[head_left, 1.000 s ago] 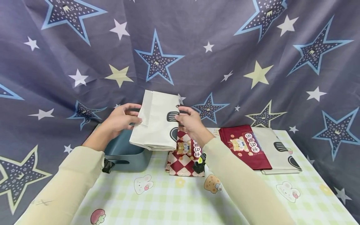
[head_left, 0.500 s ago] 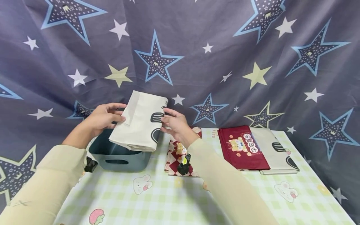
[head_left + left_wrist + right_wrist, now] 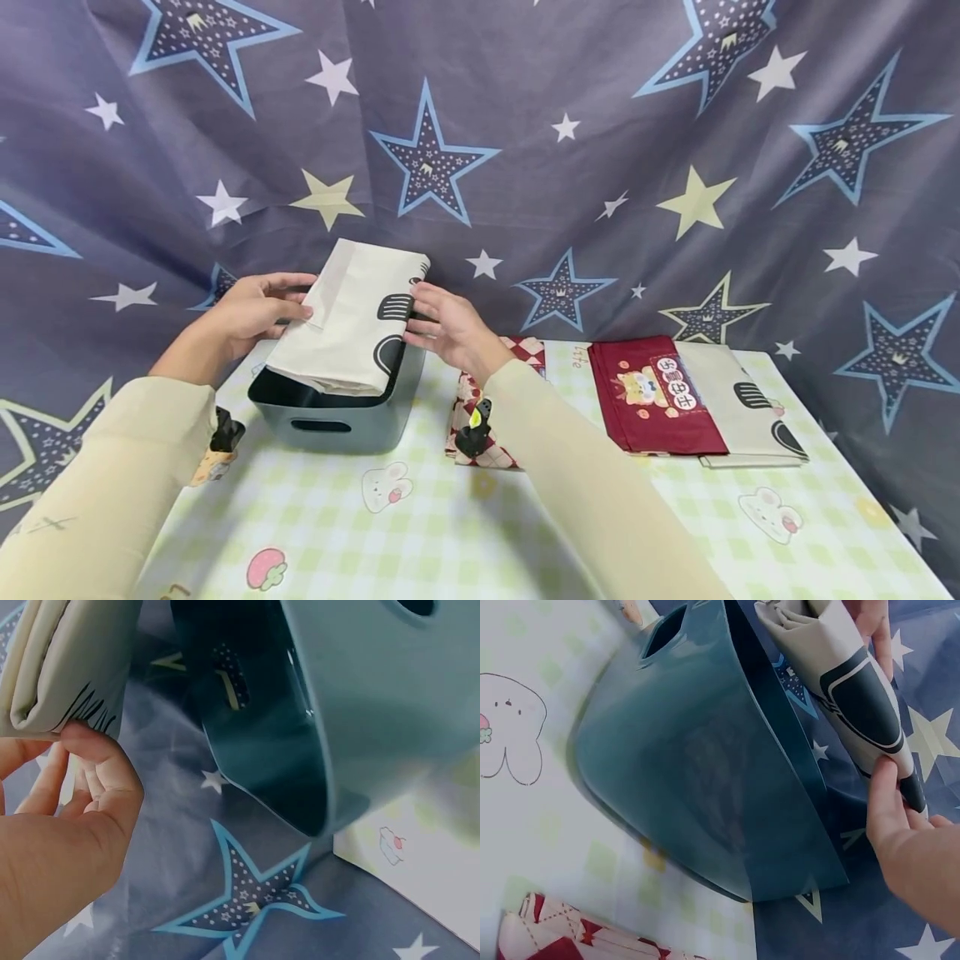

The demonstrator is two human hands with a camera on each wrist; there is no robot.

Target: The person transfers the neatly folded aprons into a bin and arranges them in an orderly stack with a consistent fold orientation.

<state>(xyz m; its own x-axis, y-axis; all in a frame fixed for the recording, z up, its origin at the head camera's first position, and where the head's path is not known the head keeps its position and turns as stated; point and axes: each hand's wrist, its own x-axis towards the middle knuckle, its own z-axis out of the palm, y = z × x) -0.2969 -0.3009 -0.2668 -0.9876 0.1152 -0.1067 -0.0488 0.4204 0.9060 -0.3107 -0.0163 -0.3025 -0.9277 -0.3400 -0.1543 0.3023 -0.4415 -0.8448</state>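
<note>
A folded cream cloth with black printed shapes (image 3: 348,321) is held over a blue-grey plastic bin (image 3: 330,429). My left hand (image 3: 251,312) pinches its left edge between thumb and fingers; the left wrist view shows this hand (image 3: 75,817) gripping the layered fold (image 3: 71,667). At the opposite edge, my right hand (image 3: 453,329) holds the cloth, and in the right wrist view its thumb lies against the printed side (image 3: 866,705). The cloth is tilted, its near edge lower, above the bin's opening. Part of the bin's inside is hidden under it.
A red-and-white checked folded cloth (image 3: 525,354) lies right of the bin, partly behind my right forearm. Farther right, a folded dark red cloth (image 3: 648,408) overlaps another cream one (image 3: 742,392). A starry curtain (image 3: 480,167) hangs behind the checked table (image 3: 420,550).
Both hands have carried the cream cloth left and slightly down, from in front of the checked cloth to above the bin. The cloths on the table have stayed put.
</note>
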